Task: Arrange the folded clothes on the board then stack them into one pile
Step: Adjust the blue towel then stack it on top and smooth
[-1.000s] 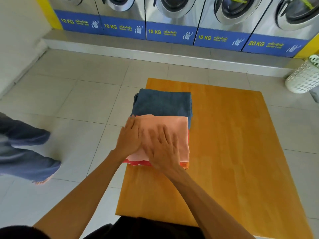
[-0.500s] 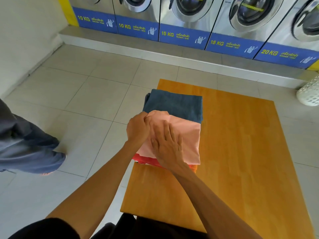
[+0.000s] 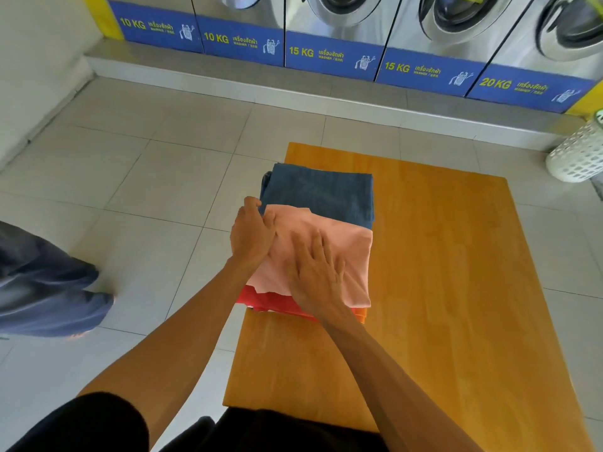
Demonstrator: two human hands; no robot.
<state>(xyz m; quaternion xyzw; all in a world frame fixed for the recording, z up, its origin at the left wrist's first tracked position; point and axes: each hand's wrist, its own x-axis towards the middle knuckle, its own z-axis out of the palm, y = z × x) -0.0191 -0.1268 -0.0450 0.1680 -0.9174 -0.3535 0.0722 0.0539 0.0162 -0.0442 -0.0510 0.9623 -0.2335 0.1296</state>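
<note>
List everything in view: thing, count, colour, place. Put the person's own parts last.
wooden board: 1, orange-brown, on the tiled floor
blue folded cloth: 1, dark blue, far left part of the board
pink folded cloth: 1, salmon pink, top of the near pile, overlapping the blue one's near edge
red folded cloth: 1, red, under the pink one
orange folded cloth: 1, orange, only a corner peeking out at the bottom of the pile
washing machines: 5 partly in view, silver with blue labels, along the far wall
laundry basket: 1, white, right edge
bystander's leg: 1, grey-blue trousers, left
left hand: gripping the pink cloth's left edge
right hand: flat on the pink cloth
</note>
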